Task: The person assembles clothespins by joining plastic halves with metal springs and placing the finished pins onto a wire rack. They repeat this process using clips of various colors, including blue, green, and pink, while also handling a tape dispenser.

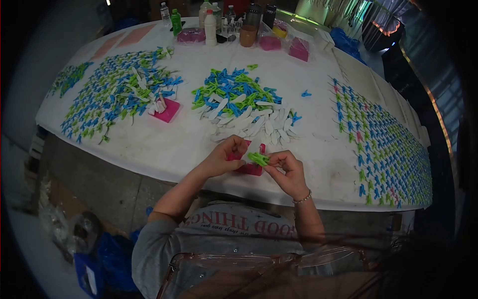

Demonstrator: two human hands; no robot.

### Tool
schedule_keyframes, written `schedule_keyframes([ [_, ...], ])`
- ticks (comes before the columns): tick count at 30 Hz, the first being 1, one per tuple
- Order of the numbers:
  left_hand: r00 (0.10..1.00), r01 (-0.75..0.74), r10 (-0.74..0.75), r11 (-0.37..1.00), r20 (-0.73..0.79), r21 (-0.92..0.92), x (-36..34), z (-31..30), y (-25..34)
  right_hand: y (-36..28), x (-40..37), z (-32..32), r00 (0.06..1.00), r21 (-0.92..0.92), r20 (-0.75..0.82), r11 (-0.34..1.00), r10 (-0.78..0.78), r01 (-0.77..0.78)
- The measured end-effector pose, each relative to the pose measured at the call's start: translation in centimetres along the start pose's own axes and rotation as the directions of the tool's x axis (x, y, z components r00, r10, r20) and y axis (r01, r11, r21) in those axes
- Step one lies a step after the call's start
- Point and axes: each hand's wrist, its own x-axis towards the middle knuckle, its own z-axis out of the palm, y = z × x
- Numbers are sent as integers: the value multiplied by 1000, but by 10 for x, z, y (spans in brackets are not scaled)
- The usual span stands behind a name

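Between thumb and fingers, my right hand [288,172] pinches a bright green plastic clothespin [259,159] over a small pink block [253,170] near the table's front edge. My left hand [226,157] is at the block's left side, fingers curved and thumb apart from them; I see nothing held there. A pale piece shows on the block behind the clothespin, too small to name. Just beyond my hands lie loose white flat strips [271,124], heaped against a pile of blue and green clothespins [234,89].
Rows of blue and green clothespins [383,154] cover the right side, and more [104,89] lie at the left beside another pink block [167,110]. Bottles [210,30], a brown cup [247,36] and pink packs [298,49] stand at the back of the white-covered table [308,144].
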Motion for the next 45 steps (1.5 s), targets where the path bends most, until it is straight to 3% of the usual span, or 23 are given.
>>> schedule_keyframes([
  [4,1000,23,-24,999,2,26,0,1,5,-1,1,0,998,-5,24,998,59,-59],
  [6,999,17,-18,1000,27,19,0,1,4,-2,1,2,984,219,41,960,172,-177],
  [7,1000,3,-3,1000,5,27,-1,-1,2,-3,2,2,984,202,2,964,178,-174],
  [9,999,-20,20,1000,46,9,1,-1,-5,-7,1,0,972,388,73,891,225,-235],
  [10,999,-32,31,999,25,41,1,-2,-7,-1,0,-1,972,369,16,902,234,-223],
  [12,998,-50,47,997,48,58,2,-1,-11,22,-4,-3,920,505,97,778,379,-373],
  [13,999,-6,4,999,32,38,1,0,-13,25,-7,-5,922,502,54,788,384,-357],
  [14,999,40,-41,999,11,22,2,2,-15,27,-10,-5,913,593,119,709,391,-381],
  [15,999,35,-36,999,40,18,5,7,-12,30,-12,-5,904,673,190,619,384,-404],
  [17,1000,-17,16,998,22,61,10,14,-6,34,-17,-11,922,711,151,609,357,-352],
  [18,999,-21,19,998,40,59,13,14,-5,32,-18,-18,918,567,-2,757,396,-326],
  [19,990,-107,127,961,-64,254,15,11,-5,31,-20,-26,902,391,-156,864,401,-317],
  [20,956,-164,253,880,-147,446,16,6,-6,33,-22,-38,901,389,-168,867,399,-312],
  [21,957,-170,255,880,-138,444,17,-3,-13,40,-26,-56,869,112,-434,972,237,-209],
  [22,909,-140,283,898,-305,417,16,-14,-27,48,-30,-75,786,-195,-618,969,1,-155],
  [23,835,-113,297,916,-463,384,15,-25,-40,53,-34,-98,738,-439,-656,875,-157,-204],
  [24,837,-116,298,916,-458,385,11,-35,-53,58,-40,-123,693,-643,-647,717,-319,-270],
  [26,739,3,130,981,-661,196,2,-50,-74,72,-52,-167,666,-783,-607,470,-434,-408],
  [27,741,2,131,980,-659,198,0,-52,-81,80,-56,-185,663,-782,-609,470,-435,-410],
  [29,664,-5,239,949,-708,315,-1,-54,-89,95,-61,-214,617,-753,-655,320,-436,-575],
  [30,664,-3,236,950,-709,313,0,-53,-90,100,-61,-224,618,-754,-655,318,-434,-575],
  [32,659,11,284,922,-696,387,3,-53,-92,108,-59,-241,602,-711,-682,185,-416,-678],
  [45,675,47,282,906,-682,421,5,-50,-92,138,-46,-270,585,-644,-735,83,-344,-760],
])
